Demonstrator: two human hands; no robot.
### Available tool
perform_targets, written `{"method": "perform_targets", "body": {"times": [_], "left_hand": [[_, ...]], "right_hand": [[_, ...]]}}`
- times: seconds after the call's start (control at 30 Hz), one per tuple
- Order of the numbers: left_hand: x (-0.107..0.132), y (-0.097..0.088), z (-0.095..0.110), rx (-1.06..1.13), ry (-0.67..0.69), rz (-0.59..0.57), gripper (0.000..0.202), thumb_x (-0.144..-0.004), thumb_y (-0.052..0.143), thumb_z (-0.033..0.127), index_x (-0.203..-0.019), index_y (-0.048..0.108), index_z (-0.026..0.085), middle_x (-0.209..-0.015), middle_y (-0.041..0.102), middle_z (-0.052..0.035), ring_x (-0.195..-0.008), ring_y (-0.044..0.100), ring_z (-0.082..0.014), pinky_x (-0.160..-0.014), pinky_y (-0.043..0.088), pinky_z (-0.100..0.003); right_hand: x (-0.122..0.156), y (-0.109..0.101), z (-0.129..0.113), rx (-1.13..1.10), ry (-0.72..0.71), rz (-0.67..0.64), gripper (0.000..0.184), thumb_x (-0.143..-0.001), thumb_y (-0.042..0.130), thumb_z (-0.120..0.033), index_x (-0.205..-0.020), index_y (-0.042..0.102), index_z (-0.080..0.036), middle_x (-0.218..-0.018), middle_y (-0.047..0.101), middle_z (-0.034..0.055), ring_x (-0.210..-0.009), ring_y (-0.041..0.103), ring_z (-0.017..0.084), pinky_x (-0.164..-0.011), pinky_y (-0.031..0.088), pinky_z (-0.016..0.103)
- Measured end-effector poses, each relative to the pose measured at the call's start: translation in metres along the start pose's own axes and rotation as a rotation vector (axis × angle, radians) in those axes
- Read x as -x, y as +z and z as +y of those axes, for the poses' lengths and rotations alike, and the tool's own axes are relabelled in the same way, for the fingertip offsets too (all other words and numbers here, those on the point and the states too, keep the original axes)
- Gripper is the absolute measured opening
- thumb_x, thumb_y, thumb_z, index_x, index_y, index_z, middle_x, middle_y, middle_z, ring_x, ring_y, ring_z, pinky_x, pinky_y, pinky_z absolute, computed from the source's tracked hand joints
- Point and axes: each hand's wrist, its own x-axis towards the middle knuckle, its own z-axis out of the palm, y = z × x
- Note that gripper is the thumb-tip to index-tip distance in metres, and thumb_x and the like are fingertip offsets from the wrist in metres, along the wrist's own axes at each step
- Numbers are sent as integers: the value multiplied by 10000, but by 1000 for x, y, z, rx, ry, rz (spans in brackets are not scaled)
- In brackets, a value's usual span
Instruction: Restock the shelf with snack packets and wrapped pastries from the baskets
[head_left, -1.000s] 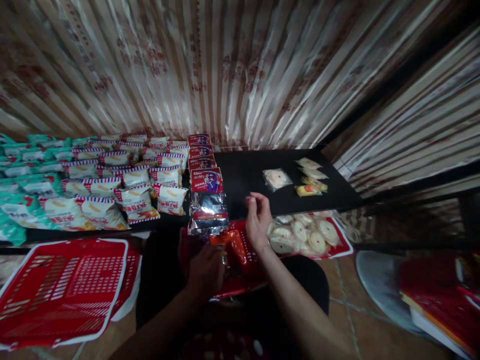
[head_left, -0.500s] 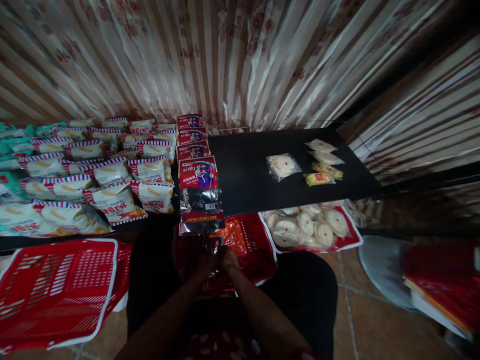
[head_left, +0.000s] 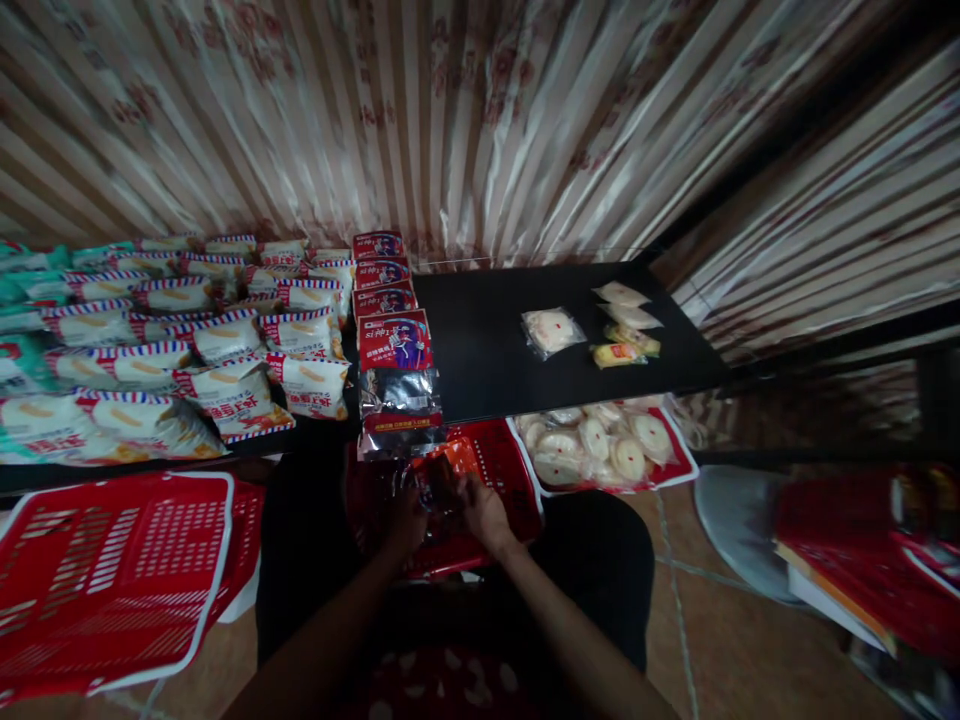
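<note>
Between my knees, over a red basket [head_left: 517,500], both hands are at a dark, shiny snack packet [head_left: 439,482]. My left hand [head_left: 407,518] is closed on the packet's left side, though shadow blurs its fingers. At the right edge, my right hand [head_left: 486,512] pinches it between thumb and fingers. Orange packaging [head_left: 461,455] lies in the basket just behind the packet. On the table's front edge, a red-and-black snack packet [head_left: 396,345] with a purple figure overhangs the basket. More of the same kind stand in a row behind it.
Many white snack bags [head_left: 232,395] fill the left of the black table [head_left: 480,350]. A wrapped round pastry [head_left: 551,330] and several small packets [head_left: 626,345] lie to the right. Another basket [head_left: 679,480] holds wrapped round items; an emptier red basket [head_left: 150,570] stands at left.
My hands have come up and somewhat apart, and the dark packet now shows between them. The right hand has moved a little right. The view has shifted slightly.
</note>
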Motion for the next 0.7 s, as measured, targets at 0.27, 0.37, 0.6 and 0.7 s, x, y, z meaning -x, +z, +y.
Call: {"method": "perform_targets", "body": {"times": [0.27, 0.37, 0.6, 0.7], "left_hand": [[37, -12, 35, 133, 308, -68, 439, -763, 566, 192, -1197, 519, 148, -1255, 565, -122, -1136, 541, -210, -948, 440, -367], [53, -13, 44, 187, 314, -149, 307, -797, 531, 246, -1076, 582, 130, -1047, 663, -120, -952, 630, -208, -826, 516, -371], [96, -31, 81, 456, 256, -116, 403, -751, 588, 454, -992, 592, 131, -1143, 592, -167, -1075, 562, -281, -779, 543, -417], [118, -48, 106, 792, 109, -459, 537, -817, 432, 592, -1024, 585, 121, -1151, 604, -187, -1097, 566, -278, -823, 529, -426]], "right_hand": [[49, -112, -25, -393, -171, -34, 231, -846, 456, -437, -782, 478, -216, -635, 461, -51, -568, 449, 112, -547, 384, 222], [66, -146, -42, -439, -181, -28, 262, -837, 481, -472, -792, 484, -213, -626, 440, -56, -552, 415, 104, -515, 355, 211], [107, -186, -80, -288, -401, 187, 214, -874, 471, -421, -803, 529, -227, -649, 551, -20, -586, 525, 130, -558, 430, 238], [128, -191, -97, -83, -612, 175, 138, -903, 462, -299, -877, 585, -241, -796, 656, 22, -730, 618, 148, -670, 479, 254]]}}
